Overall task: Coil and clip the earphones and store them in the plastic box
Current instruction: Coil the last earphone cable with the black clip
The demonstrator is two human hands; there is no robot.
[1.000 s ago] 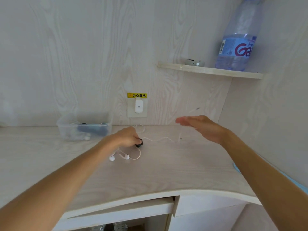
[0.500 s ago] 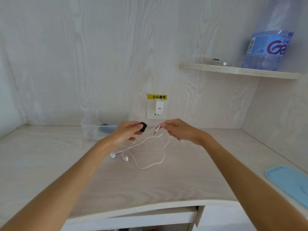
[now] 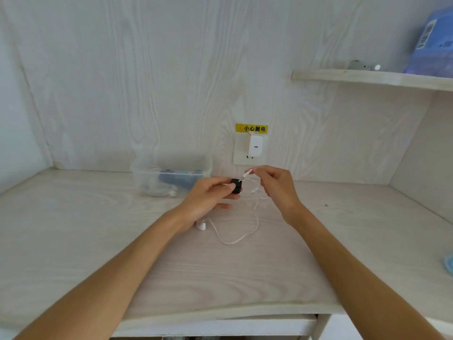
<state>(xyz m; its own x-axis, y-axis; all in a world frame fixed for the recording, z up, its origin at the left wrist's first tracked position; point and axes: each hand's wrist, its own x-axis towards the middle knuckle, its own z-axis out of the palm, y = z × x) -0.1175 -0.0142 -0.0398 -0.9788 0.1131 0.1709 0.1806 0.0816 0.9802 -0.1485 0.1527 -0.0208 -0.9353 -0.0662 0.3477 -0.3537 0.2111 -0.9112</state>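
White wired earphones (image 3: 255,217) trail over the pale wooden desk, one earbud (image 3: 201,225) lying just below my left wrist. My left hand (image 3: 210,197) pinches a small black clip (image 3: 236,185) above the desk. My right hand (image 3: 277,187) holds the earphones' jack plug (image 3: 245,174) between thumb and fingers, its metal tip pointing at the clip and almost touching it. The clear plastic box (image 3: 147,177) stands against the back wall, left of my hands, with a blue item and another white cable inside.
A wall socket with a white charger (image 3: 255,146) and a yellow warning label sits right behind my hands. A shelf (image 3: 367,78) at upper right carries a blue water bottle (image 3: 436,45) and a small grey object. A light blue thing (image 3: 448,265) lies at the desk's right edge.
My left hand lifted the black clip off the desk. My right hand took the jack plug and brought it up to the clip. The view has swung left.
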